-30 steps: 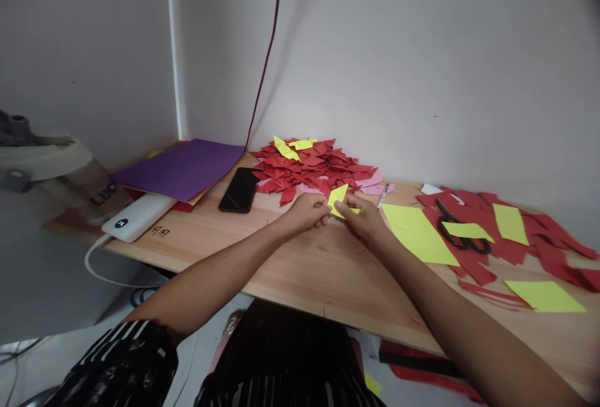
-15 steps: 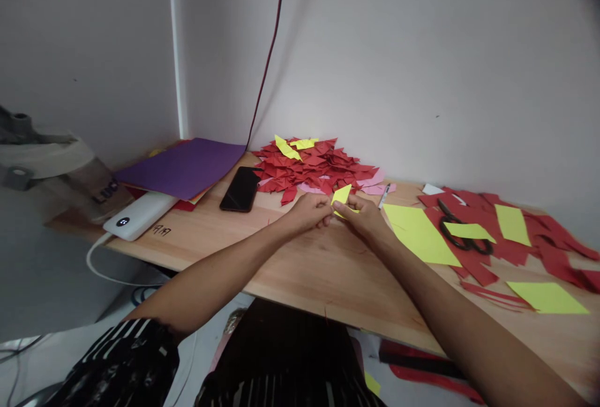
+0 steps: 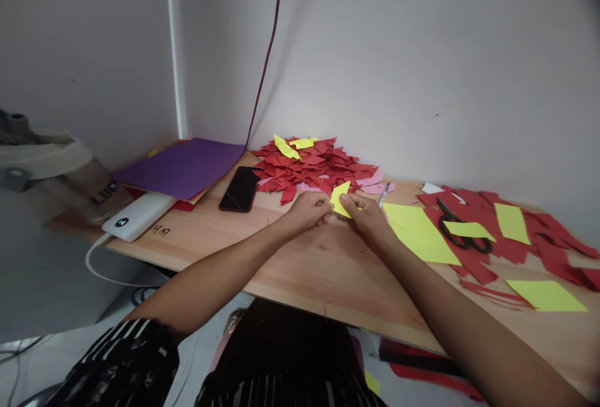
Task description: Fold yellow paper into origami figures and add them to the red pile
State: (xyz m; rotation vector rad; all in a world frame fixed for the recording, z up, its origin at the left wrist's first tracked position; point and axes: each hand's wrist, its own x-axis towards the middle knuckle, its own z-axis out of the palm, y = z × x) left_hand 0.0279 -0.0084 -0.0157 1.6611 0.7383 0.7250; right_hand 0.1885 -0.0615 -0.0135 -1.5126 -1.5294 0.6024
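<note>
- Shifted since a second ago: the right thumb, up and across onto the face of the small folded yellow paper point(image 3: 338, 194); the yellow flap that showed below that thumb is now mostly covered, and the left hand looks nearly unmoved.
- At left, a purple sheet point(image 3: 182, 166) lies partly over a white power bank point(image 3: 140, 216); a dark phone point(image 3: 239, 189) lies right of them, its long axis slanting up and right.
- Just left of the paper, the left hand point(image 3: 309, 210) is curled, its fingertips closed at the paper's lower-left corner; how firmly they pinch, I cannot tell.
- Near the centre of the frame, the yellow paper sits between the hands, in front of a red paper pile point(image 3: 304, 166); its visible part runs from lower left to upper right, its sharp tip pointing up and right; the hidden lower edge leaves its full long axis uncertain.
- Right of it, the right hand point(image 3: 368, 212) grips the paper, thumb on its face; this hand overlaps it most, so it is the nearer.
- Farther right lie a yellow sheet point(image 3: 417, 232) and black scissors point(image 3: 464, 244).
</note>
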